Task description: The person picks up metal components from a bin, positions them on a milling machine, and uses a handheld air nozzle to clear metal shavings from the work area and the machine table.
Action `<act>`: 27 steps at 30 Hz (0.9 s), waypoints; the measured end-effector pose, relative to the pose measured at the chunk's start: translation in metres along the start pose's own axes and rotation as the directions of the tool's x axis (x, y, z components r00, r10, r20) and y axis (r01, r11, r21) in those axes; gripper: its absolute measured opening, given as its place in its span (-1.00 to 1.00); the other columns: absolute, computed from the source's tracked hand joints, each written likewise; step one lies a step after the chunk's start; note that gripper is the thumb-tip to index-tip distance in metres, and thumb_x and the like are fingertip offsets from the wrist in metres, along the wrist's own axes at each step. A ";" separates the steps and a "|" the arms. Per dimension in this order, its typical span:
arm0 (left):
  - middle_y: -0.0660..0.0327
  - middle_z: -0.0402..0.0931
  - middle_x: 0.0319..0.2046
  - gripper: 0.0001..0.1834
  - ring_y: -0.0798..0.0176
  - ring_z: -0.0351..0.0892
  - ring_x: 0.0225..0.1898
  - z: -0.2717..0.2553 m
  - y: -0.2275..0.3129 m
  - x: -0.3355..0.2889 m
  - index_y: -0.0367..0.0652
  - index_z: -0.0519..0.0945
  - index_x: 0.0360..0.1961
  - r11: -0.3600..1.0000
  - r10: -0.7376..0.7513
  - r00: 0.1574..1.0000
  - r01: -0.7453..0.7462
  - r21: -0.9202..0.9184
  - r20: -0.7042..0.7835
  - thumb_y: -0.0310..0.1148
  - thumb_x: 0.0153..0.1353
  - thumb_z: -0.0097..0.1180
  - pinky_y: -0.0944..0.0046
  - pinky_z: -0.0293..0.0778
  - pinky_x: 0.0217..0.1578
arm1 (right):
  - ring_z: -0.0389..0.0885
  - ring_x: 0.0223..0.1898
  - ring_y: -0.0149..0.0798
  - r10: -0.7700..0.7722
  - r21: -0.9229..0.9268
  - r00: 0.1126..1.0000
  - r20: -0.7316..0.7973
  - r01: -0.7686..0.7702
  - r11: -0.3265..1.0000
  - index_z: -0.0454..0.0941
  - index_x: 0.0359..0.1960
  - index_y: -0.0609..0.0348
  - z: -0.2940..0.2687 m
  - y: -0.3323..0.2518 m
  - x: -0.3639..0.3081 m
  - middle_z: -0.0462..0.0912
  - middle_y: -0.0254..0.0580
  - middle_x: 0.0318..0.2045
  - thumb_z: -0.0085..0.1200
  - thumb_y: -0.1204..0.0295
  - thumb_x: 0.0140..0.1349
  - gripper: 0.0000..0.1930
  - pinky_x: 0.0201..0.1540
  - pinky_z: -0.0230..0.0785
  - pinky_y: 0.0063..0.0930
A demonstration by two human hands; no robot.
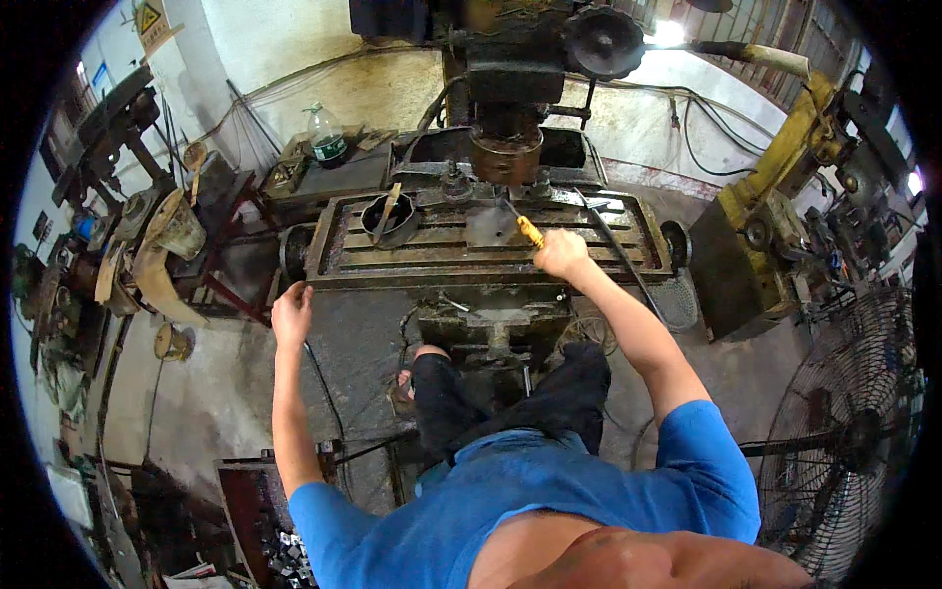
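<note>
My right hand (562, 254) is wrapped round a yellow-handled tool (530, 232) with a thin dark tip. That tip points at a pale metal block (494, 228) on the slotted machine table (442, 257). Below the dark handwheel (294, 253) at the table's left end, my left hand (291, 312) is closed with fingers curled; whatever they may grip is hidden. The round machine head (506, 149) hangs just above and behind the block. A dark bowl (397, 233) stands on the table's left part, a wooden-handled brush or stick (390, 206) lying across it.
A dark hose (620, 245) slopes over the table's right front edge. Another handwheel (676, 243) is at the right end. A large fan (854, 432) stands at right; a bucket (179, 226) and stands are at left. Metal pieces (287, 555) lie in a bin at lower left.
</note>
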State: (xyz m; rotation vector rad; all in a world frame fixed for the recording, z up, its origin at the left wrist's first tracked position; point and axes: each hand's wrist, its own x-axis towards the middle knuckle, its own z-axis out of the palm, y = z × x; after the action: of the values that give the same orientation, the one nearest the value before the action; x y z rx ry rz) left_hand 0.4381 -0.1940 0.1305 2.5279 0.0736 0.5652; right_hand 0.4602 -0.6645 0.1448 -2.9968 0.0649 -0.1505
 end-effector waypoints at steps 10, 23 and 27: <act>0.15 0.55 -0.48 -0.65 0.32 0.55 -0.49 0.039 0.017 -0.063 -0.33 0.54 -0.24 0.751 -0.165 0.845 0.442 -0.491 0.508 -0.21 0.14 0.06 0.34 0.44 -0.50 | 0.54 -0.47 0.11 -0.463 0.186 0.836 0.293 0.426 0.886 0.51 -0.61 0.28 -0.015 -0.044 -0.089 0.54 0.15 -0.58 0.02 0.27 -0.33 -0.70 -0.31 0.43 -0.16; 0.17 0.46 -0.44 -0.68 0.27 0.57 -0.41 0.009 0.021 -0.154 -0.39 0.43 -0.13 0.007 -0.355 0.781 0.552 -0.834 0.514 -0.44 0.10 0.03 0.39 0.42 -0.51 | 0.44 -0.49 0.20 -0.755 0.434 0.446 0.481 0.627 0.647 0.43 -0.61 0.28 -0.009 -0.155 -0.156 0.44 0.21 -0.62 0.00 0.32 -0.33 -0.74 -0.42 0.28 -0.10; 0.09 0.54 -0.33 -0.63 0.28 0.58 -0.34 -0.079 -0.036 -0.227 -0.33 0.46 -0.10 0.320 -0.643 0.739 0.498 -0.806 0.201 -0.45 0.02 0.09 0.39 0.42 -0.35 | 0.42 -0.53 0.20 -0.813 0.611 0.375 0.445 0.536 0.582 0.47 -0.50 0.28 -0.024 -0.183 -0.159 0.41 0.20 -0.64 0.01 0.31 -0.35 -0.67 -0.49 0.25 -0.17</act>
State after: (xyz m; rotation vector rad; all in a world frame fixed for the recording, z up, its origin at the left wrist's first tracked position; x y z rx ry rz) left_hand 0.2017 -0.1617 0.0864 1.3383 0.6104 0.3526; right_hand 0.3058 -0.4792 0.1790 -2.2554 -1.1937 0.8163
